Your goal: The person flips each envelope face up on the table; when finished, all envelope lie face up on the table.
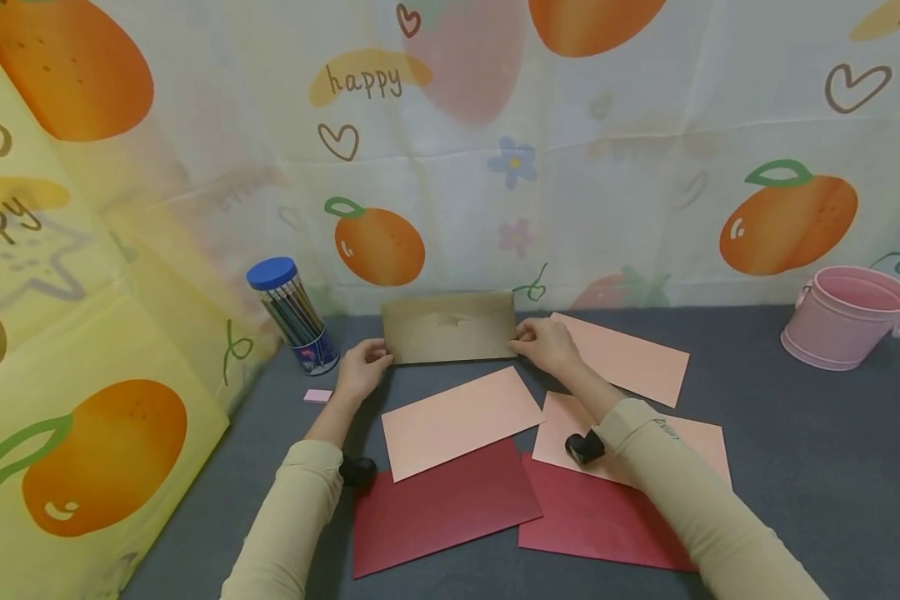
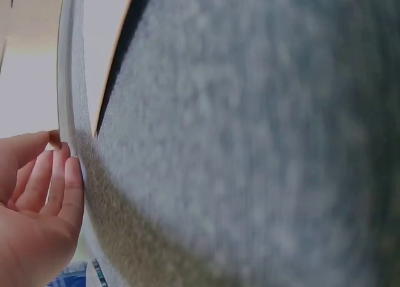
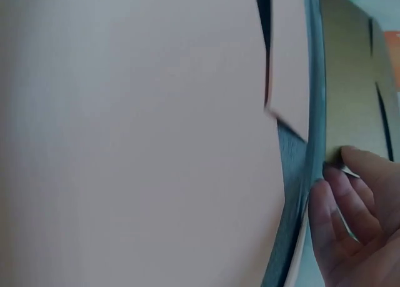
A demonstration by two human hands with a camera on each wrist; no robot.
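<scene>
A gold-tan envelope (image 1: 450, 329) stands nearly upright at the back of the table against the patterned cloth, with a small star-shaped mark at its middle. My left hand (image 1: 365, 367) pinches its lower left corner, the thumb meeting the fingers at the edge in the left wrist view. At the lower right corner, my right hand (image 1: 549, 343) pinches it; the right wrist view shows the thumb (image 3: 362, 162) on the gold face and fingers curled beneath. In front lies a pink envelope (image 1: 457, 425). Another pink envelope (image 1: 633, 354) lies beside my right hand.
Nearer me lie a red envelope (image 1: 446, 512), a second red envelope (image 1: 600, 521) and a pink one (image 1: 690, 437) partly under my right forearm. A blue-lidded pencil tub (image 1: 292, 317) and pink eraser (image 1: 317, 396) are at left; a pink bucket (image 1: 832, 325) stands at right.
</scene>
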